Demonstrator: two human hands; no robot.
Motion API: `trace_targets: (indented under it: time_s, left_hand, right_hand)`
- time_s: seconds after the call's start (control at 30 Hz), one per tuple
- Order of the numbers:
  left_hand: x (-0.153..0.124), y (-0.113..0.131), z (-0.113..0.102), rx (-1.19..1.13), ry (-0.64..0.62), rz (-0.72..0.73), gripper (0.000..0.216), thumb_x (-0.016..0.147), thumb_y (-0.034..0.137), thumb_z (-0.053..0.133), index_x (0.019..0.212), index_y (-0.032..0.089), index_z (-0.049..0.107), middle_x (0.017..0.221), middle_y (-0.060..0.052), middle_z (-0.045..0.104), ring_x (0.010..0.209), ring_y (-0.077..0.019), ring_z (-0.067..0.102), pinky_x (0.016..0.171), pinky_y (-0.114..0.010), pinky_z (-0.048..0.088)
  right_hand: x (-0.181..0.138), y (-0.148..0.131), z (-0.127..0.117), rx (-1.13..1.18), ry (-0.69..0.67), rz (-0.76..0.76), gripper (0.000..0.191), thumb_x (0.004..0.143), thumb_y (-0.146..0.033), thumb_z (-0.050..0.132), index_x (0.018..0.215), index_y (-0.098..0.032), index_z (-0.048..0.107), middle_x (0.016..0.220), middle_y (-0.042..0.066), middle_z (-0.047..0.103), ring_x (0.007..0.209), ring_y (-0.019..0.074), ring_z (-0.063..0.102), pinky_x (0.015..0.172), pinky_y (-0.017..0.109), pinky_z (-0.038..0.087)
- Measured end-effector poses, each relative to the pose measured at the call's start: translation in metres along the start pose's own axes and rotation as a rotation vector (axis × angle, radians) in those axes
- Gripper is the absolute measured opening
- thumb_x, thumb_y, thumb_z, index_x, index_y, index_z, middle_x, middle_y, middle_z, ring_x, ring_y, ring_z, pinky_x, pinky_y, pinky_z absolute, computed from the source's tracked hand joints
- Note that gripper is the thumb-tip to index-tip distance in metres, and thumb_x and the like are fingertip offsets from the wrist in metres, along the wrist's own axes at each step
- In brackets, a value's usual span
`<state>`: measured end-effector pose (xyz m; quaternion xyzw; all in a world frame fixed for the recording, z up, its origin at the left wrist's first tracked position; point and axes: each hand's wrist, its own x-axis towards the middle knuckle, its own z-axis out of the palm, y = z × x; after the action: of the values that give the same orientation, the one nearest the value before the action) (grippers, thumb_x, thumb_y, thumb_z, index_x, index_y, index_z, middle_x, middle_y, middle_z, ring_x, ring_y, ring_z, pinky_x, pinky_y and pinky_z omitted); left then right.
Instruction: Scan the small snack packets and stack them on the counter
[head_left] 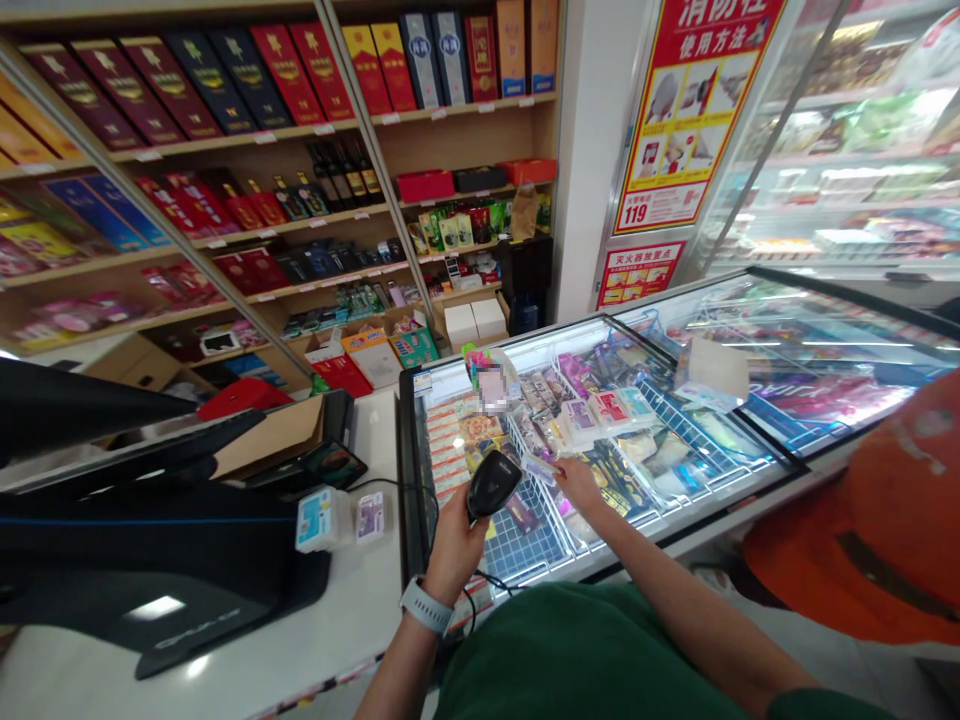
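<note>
My left hand (456, 545), wearing a pale wristwatch (427, 605), is closed around the handle of a black barcode scanner (495, 482). The scanner's head points forward over the freezer (411, 470). To its right, my right hand (581, 485) pinches the edge of a small pale pack (538, 467), close to the scanner. Several white packs with coloured labels lie just beyond it, among them a purple-labelled pack (577, 416) and a red-labelled pack (610, 405). Through the glass, wire baskets (529, 535) and bagged goods show below my hands.
On the white counter (360, 610) to the left stand blue-labelled packs (321, 520), a purple-labelled pack (370, 517) and a black checkout terminal (150, 570). The scanner's cable (480, 580) hangs below my left hand. A person in orange (862, 520) is close on the right. Shelves of boxes (457, 60) line the back.
</note>
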<state>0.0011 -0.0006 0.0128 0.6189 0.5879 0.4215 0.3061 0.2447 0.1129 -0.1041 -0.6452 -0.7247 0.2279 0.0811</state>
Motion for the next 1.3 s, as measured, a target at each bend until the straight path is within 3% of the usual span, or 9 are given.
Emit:
trace_targets:
  time_s: [0.33, 1.03, 1.3]
  left_hand:
    - [-0.002, -0.006, 0.0, -0.014, 0.001, -0.015, 0.044, 0.078, 0.011, 0.057, 0.121, 0.016, 0.06, 0.119, -0.011, 0.07, 0.114, -0.0264, 0.065, 0.101, -0.043, 0.049]
    - [-0.003, -0.004, 0.0, 0.008, -0.001, -0.028, 0.045, 0.076, 0.009, 0.057, 0.12, 0.017, 0.059, 0.116, -0.01, 0.071, 0.112, -0.0267, 0.066, 0.101, -0.044, 0.05]
    - [-0.004, -0.003, 0.001, 0.008, 0.001, -0.022, 0.046, 0.075, 0.009, 0.057, 0.12, 0.018, 0.06, 0.119, -0.009, 0.071, 0.114, -0.0262, 0.065, 0.102, -0.043, 0.05]
  right_hand:
    - [0.002, 0.005, 0.001, 0.068, 0.03, 0.058, 0.025, 0.088, -0.016, 0.055, 0.104, -0.014, 0.073, 0.099, 0.009, 0.074, 0.092, 0.018, 0.065, 0.083, 0.025, 0.041]
    - [0.004, 0.01, 0.007, 0.094, 0.085, 0.075, 0.023, 0.088, -0.018, 0.056, 0.103, -0.014, 0.073, 0.098, 0.008, 0.075, 0.092, 0.0187, 0.067, 0.084, 0.025, 0.043]
    - [0.008, 0.014, -0.001, 0.274, 0.169, 0.165, 0.024, 0.088, -0.021, 0.057, 0.104, -0.015, 0.073, 0.099, 0.008, 0.077, 0.093, 0.0185, 0.07, 0.085, 0.025, 0.048]
